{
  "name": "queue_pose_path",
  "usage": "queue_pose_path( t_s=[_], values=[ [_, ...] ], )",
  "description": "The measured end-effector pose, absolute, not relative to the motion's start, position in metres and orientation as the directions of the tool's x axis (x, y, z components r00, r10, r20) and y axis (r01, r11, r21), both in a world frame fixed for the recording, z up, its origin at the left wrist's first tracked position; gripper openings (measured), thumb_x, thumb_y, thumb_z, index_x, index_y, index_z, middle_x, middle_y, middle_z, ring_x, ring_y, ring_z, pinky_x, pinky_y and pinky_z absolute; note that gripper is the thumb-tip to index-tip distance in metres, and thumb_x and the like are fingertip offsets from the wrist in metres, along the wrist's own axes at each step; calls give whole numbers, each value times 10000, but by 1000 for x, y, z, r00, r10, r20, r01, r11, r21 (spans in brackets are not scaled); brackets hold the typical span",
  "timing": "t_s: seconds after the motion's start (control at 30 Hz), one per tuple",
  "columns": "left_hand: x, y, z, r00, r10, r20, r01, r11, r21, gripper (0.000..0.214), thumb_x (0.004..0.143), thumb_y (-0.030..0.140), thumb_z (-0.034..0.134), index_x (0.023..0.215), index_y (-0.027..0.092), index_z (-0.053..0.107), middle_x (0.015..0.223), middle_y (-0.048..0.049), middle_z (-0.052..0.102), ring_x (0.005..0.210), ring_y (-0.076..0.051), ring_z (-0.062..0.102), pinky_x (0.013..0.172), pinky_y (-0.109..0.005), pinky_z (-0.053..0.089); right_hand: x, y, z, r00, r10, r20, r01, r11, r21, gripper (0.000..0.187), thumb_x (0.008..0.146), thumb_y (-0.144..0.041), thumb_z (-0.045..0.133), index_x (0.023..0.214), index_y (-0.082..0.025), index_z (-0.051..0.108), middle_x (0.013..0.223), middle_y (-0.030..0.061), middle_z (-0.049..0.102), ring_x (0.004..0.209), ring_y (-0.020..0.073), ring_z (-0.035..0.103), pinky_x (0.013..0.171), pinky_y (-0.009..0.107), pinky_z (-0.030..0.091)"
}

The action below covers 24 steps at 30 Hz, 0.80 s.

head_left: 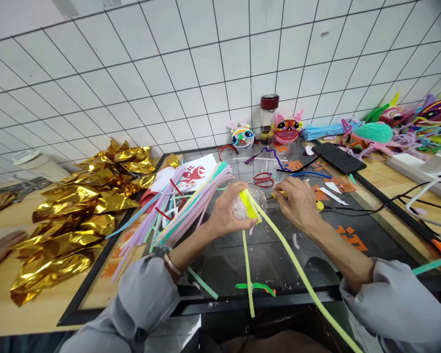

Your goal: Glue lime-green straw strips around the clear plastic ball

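Note:
My left hand (pixel 226 208) is closed round a clear, faceted plastic ball-like piece (pixel 238 208). A bright yellow strip (pixel 249 205) lies across its face. Two pale yellow pipe cleaners are at the piece: a long one (pixel 297 264) runs down to the right, and a shorter one (pixel 247 274) hangs below. Just to the right, my right hand (pixel 297 201) has its fingers curled over a yellow corded tool (pixel 319 206), perhaps a glue gun. The hand hides most of the tool, and its black cord trails off right.
Bundled pastel pipe cleaners (pixel 194 211) and gold foil pieces (pixel 91 211) lie left. Red-handled scissors (pixel 263 180) rest behind my hands. Along the wall stand a bottle (pixel 268 120) and two decorated faces. A phone (pixel 338 157) and power strip (pixel 422 171) are right. Another person's hand (pixel 3 247) shows far left.

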<state>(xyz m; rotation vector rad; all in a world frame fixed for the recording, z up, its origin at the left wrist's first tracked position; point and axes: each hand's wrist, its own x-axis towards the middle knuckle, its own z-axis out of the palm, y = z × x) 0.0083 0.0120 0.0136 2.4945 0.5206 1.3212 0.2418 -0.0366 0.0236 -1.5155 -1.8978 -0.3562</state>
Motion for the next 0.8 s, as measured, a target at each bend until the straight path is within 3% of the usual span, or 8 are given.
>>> queue_pose_path(
  t_s=[0.8],
  values=[
    [5, 10, 17, 525, 465, 713, 218, -883, 416, 763, 694, 395, 862, 1347, 211, 515, 1290, -155, 681, 1236, -342, 664, 1066, -535, 540, 236, -43, 26, -164, 760, 629, 946, 302, -118, 184, 938, -141, 533, 829, -200, 668, 828, 58, 677, 805, 230, 554, 741, 348, 307]
  ],
)
